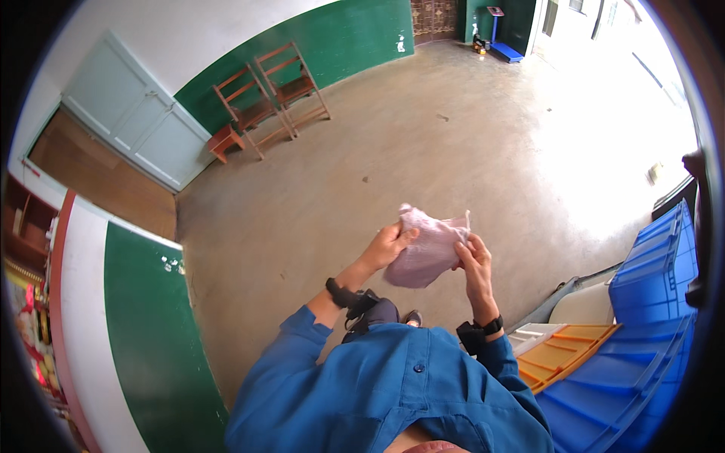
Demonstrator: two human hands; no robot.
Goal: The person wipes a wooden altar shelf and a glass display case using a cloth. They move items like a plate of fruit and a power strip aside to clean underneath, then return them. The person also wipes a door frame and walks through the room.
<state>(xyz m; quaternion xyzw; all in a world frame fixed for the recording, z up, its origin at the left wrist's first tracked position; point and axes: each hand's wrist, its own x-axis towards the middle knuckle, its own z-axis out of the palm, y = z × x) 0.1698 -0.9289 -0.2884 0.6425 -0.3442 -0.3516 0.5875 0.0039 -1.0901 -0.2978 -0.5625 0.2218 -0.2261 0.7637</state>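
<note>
A pale pink cloth (422,255) is stretched between my two hands, in front of my body and above the floor. My left hand (389,244) grips its left side, thumb on top. At the upper right edge, my right hand (474,257) pinches the cloth between thumb and fingers. The fabric looks thin and crinkled, and a narrow, pale strip of it stands up by the right hand. Its lower part hangs loose and slightly blurred. What kind of cloth article it is, I cannot tell. Black straps with small modules sit on both wrists.
Blue plastic crates (651,272) and an orange plastic crate (561,351) stand close on my right. Two wooden folding chairs (294,88) and a low wooden stool (225,141) line the green wall. A blue platform scale (506,52) is far off, near the bright doorway.
</note>
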